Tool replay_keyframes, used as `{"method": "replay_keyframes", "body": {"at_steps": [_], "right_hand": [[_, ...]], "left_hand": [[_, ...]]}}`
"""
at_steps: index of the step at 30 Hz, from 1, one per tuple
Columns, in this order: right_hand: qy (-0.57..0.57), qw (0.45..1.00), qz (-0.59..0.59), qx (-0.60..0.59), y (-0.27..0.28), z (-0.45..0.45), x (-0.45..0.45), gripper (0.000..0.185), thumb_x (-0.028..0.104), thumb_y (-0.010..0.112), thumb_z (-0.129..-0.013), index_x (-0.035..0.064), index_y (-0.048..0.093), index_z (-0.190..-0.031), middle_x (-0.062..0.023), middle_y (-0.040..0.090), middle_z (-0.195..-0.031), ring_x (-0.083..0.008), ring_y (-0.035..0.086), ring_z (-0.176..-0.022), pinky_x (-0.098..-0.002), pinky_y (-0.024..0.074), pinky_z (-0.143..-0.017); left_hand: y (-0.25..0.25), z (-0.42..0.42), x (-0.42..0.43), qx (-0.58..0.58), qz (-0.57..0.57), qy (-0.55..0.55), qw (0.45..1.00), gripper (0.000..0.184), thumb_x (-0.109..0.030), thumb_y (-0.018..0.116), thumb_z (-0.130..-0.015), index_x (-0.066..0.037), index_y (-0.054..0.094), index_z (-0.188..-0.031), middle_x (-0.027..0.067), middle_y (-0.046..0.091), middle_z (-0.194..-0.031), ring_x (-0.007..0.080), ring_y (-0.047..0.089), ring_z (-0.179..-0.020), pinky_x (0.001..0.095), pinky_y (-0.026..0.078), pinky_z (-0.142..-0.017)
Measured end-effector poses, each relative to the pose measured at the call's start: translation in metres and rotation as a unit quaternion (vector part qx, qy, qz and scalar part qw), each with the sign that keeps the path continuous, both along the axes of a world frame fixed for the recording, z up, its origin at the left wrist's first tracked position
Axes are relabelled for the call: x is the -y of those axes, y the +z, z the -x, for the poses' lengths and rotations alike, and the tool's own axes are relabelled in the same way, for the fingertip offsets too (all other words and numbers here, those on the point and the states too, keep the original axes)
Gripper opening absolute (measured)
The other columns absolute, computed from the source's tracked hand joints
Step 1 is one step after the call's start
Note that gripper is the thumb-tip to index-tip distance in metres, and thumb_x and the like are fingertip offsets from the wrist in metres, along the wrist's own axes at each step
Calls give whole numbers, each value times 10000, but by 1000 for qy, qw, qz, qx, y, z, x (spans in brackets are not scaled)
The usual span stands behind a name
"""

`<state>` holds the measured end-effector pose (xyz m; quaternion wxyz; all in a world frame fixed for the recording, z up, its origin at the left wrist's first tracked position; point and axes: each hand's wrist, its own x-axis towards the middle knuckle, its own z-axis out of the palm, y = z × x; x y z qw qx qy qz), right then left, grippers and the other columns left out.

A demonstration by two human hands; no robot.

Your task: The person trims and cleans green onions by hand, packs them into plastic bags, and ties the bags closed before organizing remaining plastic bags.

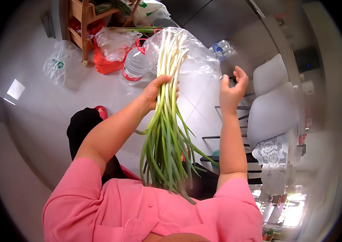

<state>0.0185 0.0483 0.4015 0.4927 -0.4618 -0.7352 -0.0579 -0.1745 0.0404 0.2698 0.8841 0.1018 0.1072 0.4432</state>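
Note:
My left hand is closed around a bunch of scallions near the middle of their pale stalks. The white ends point away from me, and the green leaves hang toward my lap. Off to the right, my right hand is raised with its fingers bent and a gap between thumb and fingers; I see nothing between them. A clear plastic bag spreads behind and beside the white ends. Its right edge comes close to my right thumb; whether they touch is unclear.
Large clear bottles with red handles stand beyond the scallions. Left of them are a red bag, a white plastic bag and a wooden rack. White chairs and a lace-covered table line the right side.

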Motion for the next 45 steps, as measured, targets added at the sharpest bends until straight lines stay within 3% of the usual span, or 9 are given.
{"method": "replay_keyframes", "body": {"at_steps": [1, 3, 6, 10, 16, 21, 32, 38, 45], "right_hand": [[-74, 985, -96, 119, 4, 1, 7, 265, -25, 571, -727, 6, 554, -989, -119, 567, -1020, -230, 535, -819, -320, 441, -737], [109, 962, -60, 243, 3, 19, 20, 228, -29, 518, -797, 13, 570, -1016, -104, 631, -926, -209, 617, -772, -294, 484, -676], [44, 924, 375, 68, -26, 44, 3, 273, 134, 493, -872, -15, 550, -1093, -146, 642, -864, -188, 632, -637, -283, 485, -534], [-37, 896, 437, -61, -34, 51, -52, 324, 179, 520, -860, -15, 538, -1119, -127, 635, -854, -134, 571, -541, -249, 435, -448], [137, 783, 534, -288, -33, 40, -91, 177, 115, 580, -820, 56, 598, -986, 1, 600, -792, -17, 432, -549, -162, 303, -420], [128, 792, 514, -303, -41, 44, -104, 173, 71, 590, -798, 16, 603, -961, -13, 555, -730, -36, 384, -510, -187, 279, -422], [94, 840, 393, -362, -34, 25, -91, 167, 90, 542, -862, 14, 577, -1006, -74, 628, -846, -100, 554, -688, -216, 426, -547], [48, 922, 269, -276, -19, -28, 60, 216, 76, 520, -854, -10, 552, -1049, -79, 627, -827, -89, 554, -643, -211, 418, -531], [-278, 883, 155, -344, -32, -120, 280, 253, 109, 543, -859, 3, 511, -1087, -72, 618, -848, -71, 549, -628, -172, 414, -534]], "left_hand": [[3, 1, 2, -1, -5, 3, 1000, 419, -340, 601, -775, -20, 522, -1035, 109, 577, -773, 216, 593, -638, 346, 521, -550], [5, 0, 2, 0, -9, -2, 1000, 411, -336, 596, -779, -18, 527, -1031, 108, 577, -761, 217, 592, -637, 346, 521, -549], [6, -7, 4, -14, -26, 5, 1000, 403, -339, 593, -785, -17, 541, -1021, 120, 593, -770, 225, 595, -639, 354, 524, -570], [13, -10, 7, -8, -38, -7, 999, 398, -339, 587, -788, -15, 540, -1015, 127, 595, -777, 231, 596, -647, 352, 522, -576], [10, -7, 1, 19, -32, -8, 999, 385, -338, 592, -790, -18, 537, -997, 124, 590, -771, 226, 597, -645, 347, 519, -564], [1, -11, -10, 22, -2, 9, 1000, 341, -326, 594, -787, -21, 537, -929, 132, 594, -746, 239, 595, -598, 362, 516, -521], [-4, -11, -16, -32, 1, 63, 997, 366, -335, 585, -797, 9, 547, -917, 155, 605, -754, 264, 610, -617, 385, 530, -545], [-21, -3, -46, -100, -59, 79, 990, 435, -356, 579, -806, 40, 548, -985, 179, 617, -867, 296, 621, -772, 425, 531, -728], [-41, -5, -89, -94, -97, 58, 989, 438, -315, 550, -821, 71, 546, -1029, 182, 610, -910, 314, 594, -858, 434, 499, -815]]}}
